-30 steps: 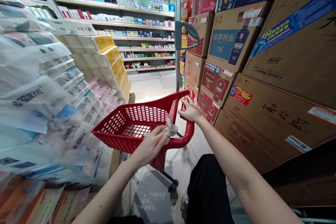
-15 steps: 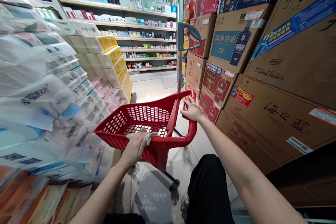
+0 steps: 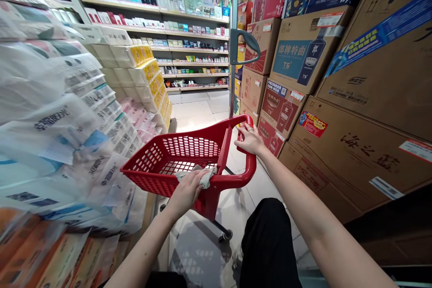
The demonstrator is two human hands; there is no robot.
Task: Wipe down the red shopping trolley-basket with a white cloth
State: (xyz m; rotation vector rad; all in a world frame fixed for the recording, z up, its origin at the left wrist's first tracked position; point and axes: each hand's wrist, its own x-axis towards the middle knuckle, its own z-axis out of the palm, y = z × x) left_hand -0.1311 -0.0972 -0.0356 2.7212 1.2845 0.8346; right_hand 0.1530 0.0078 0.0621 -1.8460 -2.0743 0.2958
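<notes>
A red plastic shopping cart (image 3: 189, 140) with a perforated basket stands in front of me on the tiles. My left hand (image 3: 189, 186) presses a pale grey cloth (image 3: 206, 177) onto the basket's near rim, close to where the handle begins. The fingers lie over the cloth. At the far right side of the cart, my right hand (image 3: 250, 139) is wrapped round the red handle (image 3: 250, 166). A ring shows on one of its fingers. The inside of the basket holds nothing that I can see.
Stacked wrapped tissue packs (image 3: 97, 94) rise close on the left. Cardboard cartons (image 3: 337, 153) are piled on the right. A glass door with a grey handle (image 3: 232, 47) stands beyond the cart. Shelves of small boxes (image 3: 189, 31) line the back.
My left hand has slid the cloth to the right along the near rim, toward the handle. My right hand keeps its hold on the handle.
</notes>
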